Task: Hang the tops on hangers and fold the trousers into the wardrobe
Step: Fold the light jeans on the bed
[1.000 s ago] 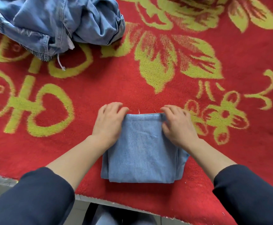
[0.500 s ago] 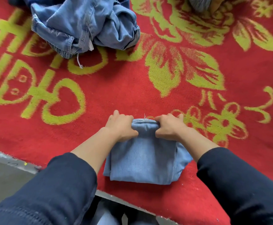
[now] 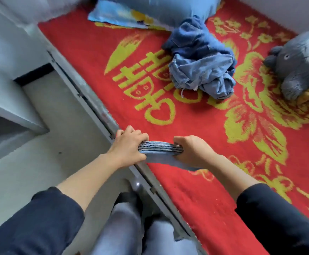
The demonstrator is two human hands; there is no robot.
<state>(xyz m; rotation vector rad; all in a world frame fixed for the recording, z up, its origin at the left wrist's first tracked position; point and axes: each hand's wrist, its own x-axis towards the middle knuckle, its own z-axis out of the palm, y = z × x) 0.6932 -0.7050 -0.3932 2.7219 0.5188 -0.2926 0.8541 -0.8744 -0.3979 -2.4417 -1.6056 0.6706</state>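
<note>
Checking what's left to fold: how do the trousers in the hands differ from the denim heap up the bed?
The held trousers are folded into a flat layered stack; the denim heap is crumpled. The left hand and right hand grip the held trousers at each end; the denim heap lies untouched. Both are blue denim.

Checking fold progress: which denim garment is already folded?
The light-blue trousers gripped by left hand and right hand; the denim heap on the red blanket lies crumpled.

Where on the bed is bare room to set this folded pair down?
Bare blanket lies between the folded trousers and the crumpled jeans; more along the left edge below the pillow. Crowded far right: jeans beside plush toy.
</note>
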